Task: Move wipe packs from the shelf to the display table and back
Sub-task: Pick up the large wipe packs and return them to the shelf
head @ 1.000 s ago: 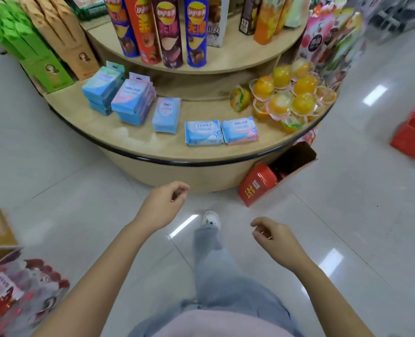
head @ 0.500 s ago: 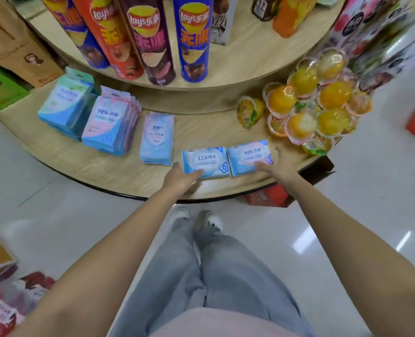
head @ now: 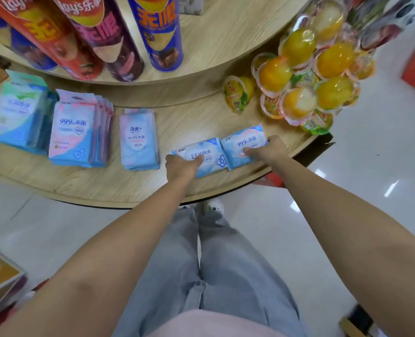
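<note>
The fingers (head: 198, 161) of the left hand (head: 181, 166) were clamped on the near left corner of the EDI wipe pack (head: 210, 156), thumb lying on its face. The fingers (head: 250, 150) of the right hand (head: 267, 149) were clamped on the 999 wipe pack (head: 244, 141), thumb on top and the rest wrapped round its edge at three o'clock. Both packs lay flat near the front rim of the round desk (head: 104, 186), touching side by side, the 999 wipe pack at three o'clock of the other.

We judged this to be the pick-up for the return leg: the packs were gripped but not yet lifted. The next move, as we read it, called for raising both straight up together, then carrying them away toward the shelf, which we could not see.

Nearest us, both forearms reached forward and nearly straight, converging on the desk, wrists low and palms turned down.

Beyond, at nine o'clock of the gripped packs, stood a small stack of wipes (head: 138, 142), then a taller 999 stack (head: 75, 132). At one o'clock sat a heap of jelly cups (head: 306, 79), which we thought the right hand should steer clear of. Farthest, at eleven o'clock on the upper tier, stood chip tubes (head: 157, 32).
</note>
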Action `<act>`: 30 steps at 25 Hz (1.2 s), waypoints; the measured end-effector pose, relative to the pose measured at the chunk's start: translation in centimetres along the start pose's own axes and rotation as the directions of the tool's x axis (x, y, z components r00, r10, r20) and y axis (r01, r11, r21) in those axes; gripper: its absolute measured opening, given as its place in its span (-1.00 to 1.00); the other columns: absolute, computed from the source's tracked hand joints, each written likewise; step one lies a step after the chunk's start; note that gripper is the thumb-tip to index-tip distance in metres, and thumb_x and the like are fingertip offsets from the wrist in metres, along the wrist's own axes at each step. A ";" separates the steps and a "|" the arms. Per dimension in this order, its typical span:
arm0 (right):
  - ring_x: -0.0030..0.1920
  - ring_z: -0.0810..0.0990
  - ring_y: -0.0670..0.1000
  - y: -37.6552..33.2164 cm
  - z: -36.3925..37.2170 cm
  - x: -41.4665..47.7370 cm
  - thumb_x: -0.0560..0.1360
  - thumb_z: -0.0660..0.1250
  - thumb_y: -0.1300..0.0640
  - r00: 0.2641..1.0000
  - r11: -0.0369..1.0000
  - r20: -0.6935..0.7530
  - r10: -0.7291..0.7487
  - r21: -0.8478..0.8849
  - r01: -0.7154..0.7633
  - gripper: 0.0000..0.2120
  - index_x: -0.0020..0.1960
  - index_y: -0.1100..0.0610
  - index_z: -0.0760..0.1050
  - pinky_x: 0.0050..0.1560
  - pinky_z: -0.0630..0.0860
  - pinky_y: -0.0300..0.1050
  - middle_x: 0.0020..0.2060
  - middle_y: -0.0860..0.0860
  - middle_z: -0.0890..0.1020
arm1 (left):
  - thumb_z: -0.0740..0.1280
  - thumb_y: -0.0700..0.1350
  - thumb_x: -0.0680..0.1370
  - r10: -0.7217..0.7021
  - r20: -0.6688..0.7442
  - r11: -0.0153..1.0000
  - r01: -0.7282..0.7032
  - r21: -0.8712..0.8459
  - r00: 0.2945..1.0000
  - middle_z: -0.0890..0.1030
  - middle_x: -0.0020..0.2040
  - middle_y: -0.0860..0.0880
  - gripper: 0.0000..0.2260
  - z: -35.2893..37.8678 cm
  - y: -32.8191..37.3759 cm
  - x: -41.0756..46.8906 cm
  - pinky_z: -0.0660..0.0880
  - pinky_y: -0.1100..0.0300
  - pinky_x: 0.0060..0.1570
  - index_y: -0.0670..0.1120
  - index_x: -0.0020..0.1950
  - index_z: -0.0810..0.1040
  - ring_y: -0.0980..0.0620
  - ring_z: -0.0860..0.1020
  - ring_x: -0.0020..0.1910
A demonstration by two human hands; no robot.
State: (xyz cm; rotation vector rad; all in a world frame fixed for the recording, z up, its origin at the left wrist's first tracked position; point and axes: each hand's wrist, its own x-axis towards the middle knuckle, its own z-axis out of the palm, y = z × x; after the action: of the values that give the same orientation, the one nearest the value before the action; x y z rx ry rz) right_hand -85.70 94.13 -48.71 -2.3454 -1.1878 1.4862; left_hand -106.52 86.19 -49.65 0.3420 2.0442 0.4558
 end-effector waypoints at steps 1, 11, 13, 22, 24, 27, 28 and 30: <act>-0.02 0.60 0.03 -0.3 -0.3 0.0 0.07 0.62 -0.05 1.000 1.000 0.020 0.015 0.006 -0.015 -0.29 0.11 0.20 0.47 -0.17 0.55 -0.07 -0.01 0.06 0.62 | 0.55 0.07 0.30 -0.036 0.037 0.996 0.039 -0.080 0.999 0.54 0.23 -0.12 -0.32 -0.2 -0.1 0.4 0.52 0.11 0.08 -0.23 0.26 0.38 -0.09 0.57 0.13; -0.16 0.70 0.00 -0.8 -1.7 -0.7 -0.17 0.70 0.07 0.971 0.988 0.233 0.060 0.122 -0.090 -0.06 0.16 0.15 0.44 -0.31 0.62 -0.06 -0.06 0.02 0.67 | 0.61 0.00 0.23 0.024 0.234 0.953 0.049 -0.299 0.972 0.63 0.07 -0.06 -0.36 -1.9 -0.4 0.1 0.60 0.17 -0.17 -0.17 0.21 0.45 0.01 0.64 -0.03; -0.34 0.70 -0.05 -1.3 -2.1 -2.3 0.05 0.66 0.22 0.952 0.980 0.296 0.073 0.158 -0.124 -0.34 0.10 0.20 0.51 -0.45 0.57 -0.18 -0.17 0.05 0.68 | 0.58 -0.06 0.30 0.073 0.213 0.956 -0.007 -0.293 0.974 0.62 0.01 -0.02 -0.46 -2.1 -0.3 -1.0 0.56 0.27 -0.27 -0.17 0.16 0.43 0.07 0.62 -0.10; -0.26 0.71 -0.02 1.0 -5.0 -9.0 0.21 0.58 0.32 0.980 0.889 0.196 -0.038 0.455 -0.056 -0.58 0.02 0.20 0.54 -0.36 0.64 -0.09 -0.08 0.11 0.70 | 0.50 -0.18 0.38 0.269 0.323 0.915 -0.136 -0.380 0.907 0.66 0.08 -0.10 -0.58 -5.3 0.5 -5.0 0.60 0.26 -0.19 -0.17 0.21 0.53 0.03 0.66 -0.03; -0.14 0.71 0.03 2.0 -6.1 -11.9 0.18 0.60 0.25 0.992 0.858 0.088 -0.088 0.513 0.030 -0.53 0.04 0.14 0.55 -0.17 0.66 0.06 -0.06 0.07 0.71 | 0.47 -0.15 0.40 0.358 0.376 0.899 -0.208 -0.385 0.854 0.67 0.08 -0.04 -0.59 -6.2 1.4 -7.2 0.58 0.24 -0.17 -0.11 0.23 0.52 0.05 0.66 -0.01; -0.14 0.70 -0.02 3.4 -6.8 -16.6 0.19 0.57 0.33 0.987 0.759 -0.084 -0.136 0.632 0.159 -0.51 0.09 0.16 0.54 -0.22 0.64 -0.07 -0.08 0.03 0.71 | 0.50 -0.14 0.34 0.466 0.446 0.871 -0.307 -0.384 0.764 0.68 0.05 0.01 -0.54 -7.7 2.8 -9.9 0.57 0.24 -0.18 -0.07 0.23 0.51 0.07 0.66 -0.03; -0.17 0.70 -0.05 4.1 -6.8 -18.6 0.21 0.55 0.37 0.980 0.711 -0.150 -0.134 0.675 0.200 -0.52 0.08 0.16 0.54 -0.28 0.61 -0.15 -0.11 0.00 0.71 | 0.48 -0.13 0.34 0.492 0.487 0.863 -0.333 -0.380 0.721 0.67 0.07 0.00 -0.52 -8.0 3.4 -10.7 0.57 0.25 -0.18 -0.08 0.24 0.50 0.05 0.66 -0.01; -0.18 0.69 -0.09 5.5 -6.7 -22.5 0.23 0.51 0.42 0.960 0.621 -0.261 -0.101 0.737 0.266 -0.56 0.04 0.12 0.54 -0.31 0.57 -0.24 -0.17 -0.05 0.71 | 0.46 -0.14 0.34 0.537 0.569 0.844 -0.393 -0.366 0.623 0.68 0.07 -0.01 -0.54 -8.6 4.6 -12.5 0.57 0.25 -0.19 -0.08 0.23 0.50 0.04 0.65 0.00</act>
State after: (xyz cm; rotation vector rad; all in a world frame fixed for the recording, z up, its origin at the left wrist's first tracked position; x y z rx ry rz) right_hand -81.99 77.34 -31.88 -1.6548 -0.5317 1.2841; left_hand -107.74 83.54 -34.09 0.8015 1.1756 0.7417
